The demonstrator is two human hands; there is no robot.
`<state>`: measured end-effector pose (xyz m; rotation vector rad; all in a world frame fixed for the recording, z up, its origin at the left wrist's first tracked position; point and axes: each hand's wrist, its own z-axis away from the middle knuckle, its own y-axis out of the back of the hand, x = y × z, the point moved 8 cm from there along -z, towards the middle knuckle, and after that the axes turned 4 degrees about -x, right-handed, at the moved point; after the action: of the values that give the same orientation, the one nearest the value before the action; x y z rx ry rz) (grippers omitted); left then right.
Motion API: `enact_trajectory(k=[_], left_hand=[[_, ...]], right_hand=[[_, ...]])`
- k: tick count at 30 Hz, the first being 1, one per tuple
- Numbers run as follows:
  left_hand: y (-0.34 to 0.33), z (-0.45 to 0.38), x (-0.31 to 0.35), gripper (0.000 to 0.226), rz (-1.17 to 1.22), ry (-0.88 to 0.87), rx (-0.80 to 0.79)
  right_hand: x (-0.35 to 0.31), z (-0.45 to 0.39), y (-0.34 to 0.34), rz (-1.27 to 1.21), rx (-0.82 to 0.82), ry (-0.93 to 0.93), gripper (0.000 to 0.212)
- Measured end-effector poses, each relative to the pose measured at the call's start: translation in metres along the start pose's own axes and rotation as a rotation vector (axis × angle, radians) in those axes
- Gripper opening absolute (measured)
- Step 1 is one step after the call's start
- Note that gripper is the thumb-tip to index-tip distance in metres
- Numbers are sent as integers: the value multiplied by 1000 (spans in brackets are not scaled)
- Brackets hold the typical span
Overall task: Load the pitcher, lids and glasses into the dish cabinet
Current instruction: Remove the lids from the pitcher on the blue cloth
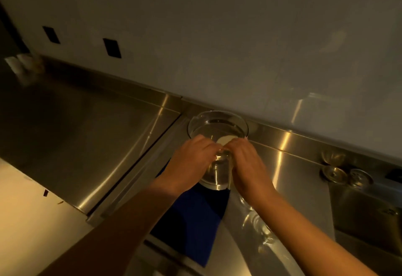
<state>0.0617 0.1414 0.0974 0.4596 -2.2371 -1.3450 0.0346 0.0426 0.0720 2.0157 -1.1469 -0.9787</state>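
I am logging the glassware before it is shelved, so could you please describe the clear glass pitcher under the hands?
The pitcher is clear glass, wide-mouthed and round, standing upright on the steel counter against the wall, at the far edge of a blue cloth. The left hand and right hand both grip its near rim. Whether it holds anything is unclear.

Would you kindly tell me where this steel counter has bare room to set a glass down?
The wide steel surface left of the seam is bare. Right of both hands, clear glasses and small round glass lids crowd the counter near the sink.
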Motion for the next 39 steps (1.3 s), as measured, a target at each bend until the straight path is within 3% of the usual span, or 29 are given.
enact_trajectory(k=[4, 8, 14, 25, 29, 34, 39], left_hand=[[4, 19, -29, 28, 16, -55, -16], [5, 37, -56, 29, 77, -81, -53], [-3, 56, -76, 32, 156, -194, -118], [-38, 79, -88, 34, 227, -299, -162], [-42, 84, -94, 35, 226, -291, -159], [-46, 80, -100, 35, 226, -276, -170], [-53, 81, -108, 43, 199, -258, -185]], right_hand=[[-24, -7, -23, 33, -2, -16, 33], [-44, -11, -45, 157, -56, -106, 59], [-63, -5, -63, 253, -175, -207, 69], [-81, 10, -77, 345, -349, -311, 64], [-85, 13, -82, 329, -321, -333, 60], [-72, 22, -89, 367, -333, -380, 77], [-75, 23, -89, 380, -234, -372, 83]])
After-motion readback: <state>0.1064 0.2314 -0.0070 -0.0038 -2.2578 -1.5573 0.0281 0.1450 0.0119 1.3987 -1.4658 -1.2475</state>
